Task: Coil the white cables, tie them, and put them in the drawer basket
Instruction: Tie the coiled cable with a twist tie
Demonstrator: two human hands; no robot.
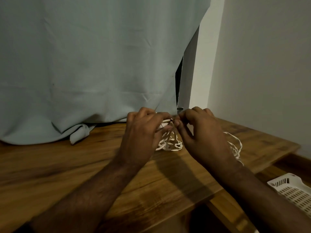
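Left hand (143,132): reaches forward over the wooden table (67,165), back of the hand up, fingers curled down around the raised top of the coiled white cable (170,143), gripping it.
Right hand (200,133): mirrors the left, forearm coming in from the lower right, fingertips bent inward and pinching at the same gathered point of the coil; what exactly sits between the fingertips is too small to tell.
Hands together: fingertips nearly meet above the coil, knuckles tilted toward each other.
Coiled cable: stands on the table between the two hands, its lower loops resting on the wood.
Second white cable (235,145): lies loose on the table just behind the right wrist.
Drawer basket (292,189): white, perforated, at lower right, below the table edge, well apart from the cables.
Backdrop: pale curtain (84,64) draped onto the table's far edge.
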